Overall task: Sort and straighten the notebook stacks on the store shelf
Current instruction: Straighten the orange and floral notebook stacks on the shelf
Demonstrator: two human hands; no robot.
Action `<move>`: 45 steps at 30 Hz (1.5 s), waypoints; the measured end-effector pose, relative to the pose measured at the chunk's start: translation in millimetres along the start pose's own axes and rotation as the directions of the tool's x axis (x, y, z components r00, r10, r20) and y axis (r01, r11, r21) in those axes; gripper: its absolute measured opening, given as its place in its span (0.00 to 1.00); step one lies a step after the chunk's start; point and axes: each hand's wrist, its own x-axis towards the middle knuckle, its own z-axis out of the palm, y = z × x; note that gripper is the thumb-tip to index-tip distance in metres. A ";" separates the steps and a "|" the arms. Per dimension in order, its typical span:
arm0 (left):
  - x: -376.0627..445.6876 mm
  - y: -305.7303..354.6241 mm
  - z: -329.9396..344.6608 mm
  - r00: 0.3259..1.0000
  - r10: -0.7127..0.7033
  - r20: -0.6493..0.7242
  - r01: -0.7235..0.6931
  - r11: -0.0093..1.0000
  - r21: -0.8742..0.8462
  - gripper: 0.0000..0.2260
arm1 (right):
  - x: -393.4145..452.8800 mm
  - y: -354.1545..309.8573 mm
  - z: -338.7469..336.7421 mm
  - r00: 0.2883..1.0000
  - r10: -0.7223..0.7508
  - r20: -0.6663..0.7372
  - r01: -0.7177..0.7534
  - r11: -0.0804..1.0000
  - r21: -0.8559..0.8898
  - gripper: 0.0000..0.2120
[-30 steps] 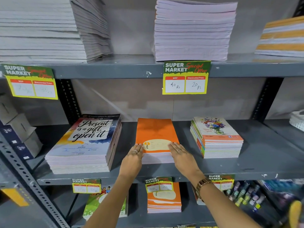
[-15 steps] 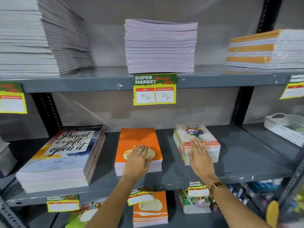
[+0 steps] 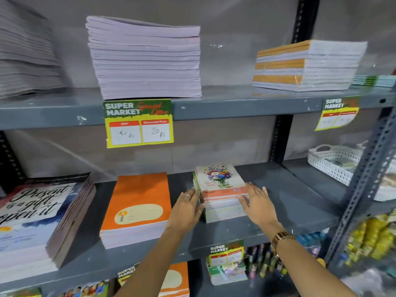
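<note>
On the middle grey shelf [image 3: 300,202] stand three notebook stacks. The flower-cover stack [image 3: 218,181] is at centre right. My left hand [image 3: 187,207] lies flat against its left side, fingers spread. My right hand [image 3: 257,202] presses on its right front corner, fingers extended. Neither hand grips a notebook. The orange-cover stack [image 3: 137,206] sits to the left, untouched. Further left lies the large stack with the "Present is a gift" cover [image 3: 38,219].
The top shelf holds a tall lilac stack [image 3: 145,58], a grey stack [image 3: 25,56] at far left and an orange-striped stack [image 3: 306,65] at right. A white basket [image 3: 330,161] sits right of the upright [image 3: 364,181]. Price tags [image 3: 139,123] hang on shelf edges. More notebooks lie below.
Both hands left the orange stack and moved right to the flower-cover stack, one on each side. The view has shifted right and closer.
</note>
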 end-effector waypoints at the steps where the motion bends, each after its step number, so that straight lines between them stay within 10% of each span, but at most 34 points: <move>1: 3.2 3.1 2.4 1.000 -0.007 0.019 0.008 1.000 -0.015 0.26 | 3.5 2.3 -0.1 1.000 0.000 0.017 0.000 1.000 0.013 0.27; 13: 16.9 19.5 16.9 0.990 -0.109 0.090 0.124 0.974 -0.190 0.24 | 21.1 12.4 -8.7 0.985 0.013 0.173 -0.070 0.942 0.328 0.25; 45: 6.8 31.5 13.6 0.977 -0.214 0.019 0.210 0.935 -0.285 0.20 | 11.2 15.1 1.6 0.986 0.045 0.161 -0.092 0.951 0.296 0.29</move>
